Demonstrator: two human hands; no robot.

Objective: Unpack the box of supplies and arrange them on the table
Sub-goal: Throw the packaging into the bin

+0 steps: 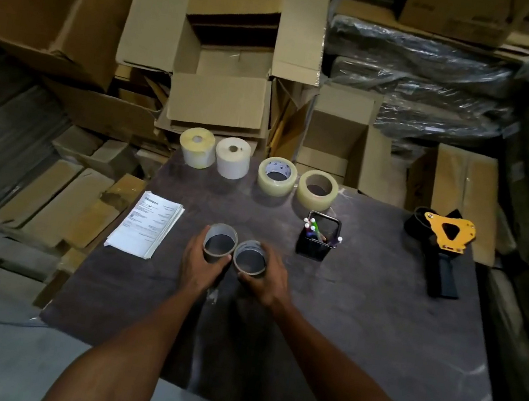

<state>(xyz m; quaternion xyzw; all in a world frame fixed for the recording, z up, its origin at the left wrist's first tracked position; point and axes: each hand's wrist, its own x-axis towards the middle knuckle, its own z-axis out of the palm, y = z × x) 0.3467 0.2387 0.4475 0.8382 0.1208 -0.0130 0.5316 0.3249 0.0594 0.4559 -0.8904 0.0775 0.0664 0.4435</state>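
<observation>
We see two bare cardboard tape cores held side by side, close to touching, just above the dark table [358, 319]. The left hand [199, 264] curls its fingers round the left core [220, 243]; the right hand [266, 278] wraps the right core [250, 257] the same way. Both cores stand with their open ends up, and we cannot tell whether they rest on the surface or hover just over it.

Just left of the left hand lies a stack of printed papers [146, 225]. Just beyond and to the right of the right hand stands a black pen holder [318, 240] with pens in it. Farther ahead of both hands, along the far edge of the table, stands a row: two label rolls [196, 151] [231, 162] on the left, then two rolls of clear packing tape [276, 176] [317, 189]. Well off to the right of the right hand lies a tape dispenser [443, 242] with a yellow side plate.

Beyond the row, past the table edge, the open cardboard box [218, 99] sits with flaps spread; what we can see of its inside looks empty.

We judge the task nearly done: most supplies are already laid out, and these two cores seem to be what remains to be set down.
</observation>
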